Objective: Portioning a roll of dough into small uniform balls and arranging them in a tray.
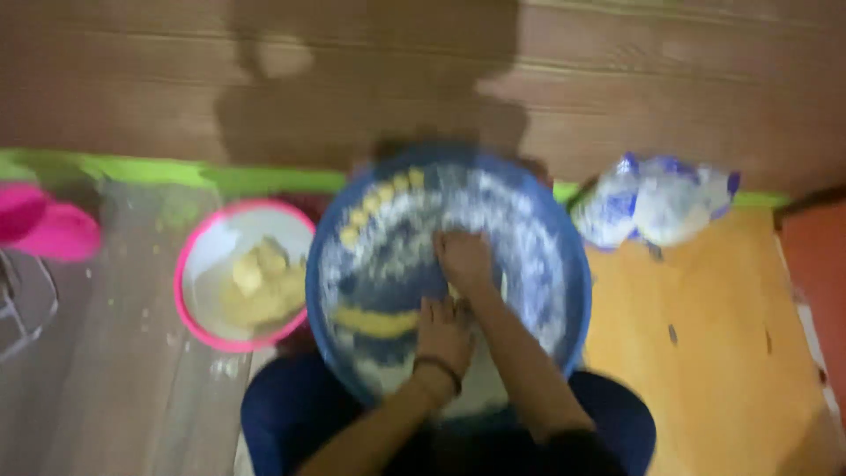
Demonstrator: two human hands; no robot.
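Fingers of both hands were pressed down inside the blue basin (pixel 564 264), but the picture was too blurred to tell whether they were curled shut or spread flat. The right hand (pixel 464 260) lay near the middle of the basin, on the floured bottom, its forearm running back toward the lower right. The left hand (pixel 445 335) sat just below and touching it, with a dark band (pixel 438 366) around the wrist; whatever lay under the palms could not be made out. White flour (pixel 529 238) coated much of the basin's inside, a row of small yellow dough pieces (pixel 379 201) ran along its upper left wall, and a longer yellow strip of dough (pixel 374 322) lay just left of the left hand. The basin rested over the person's lap, clothed in dark blue (pixel 282 410). Just beside it to the left stood a pink-rimmed bowl (pixel 189 264) holding pale yellow lumps (pixel 260 282). To the upper right, near the basin's rim, lay a white and blue plastic bag (pixel 656 198) on an orange surface (pixel 723 353). A pink object (pixel 48 229) showed at the far left, and a green strip (pixel 176 172) ran along the foot of a brown wooden wall (pixel 661 79).
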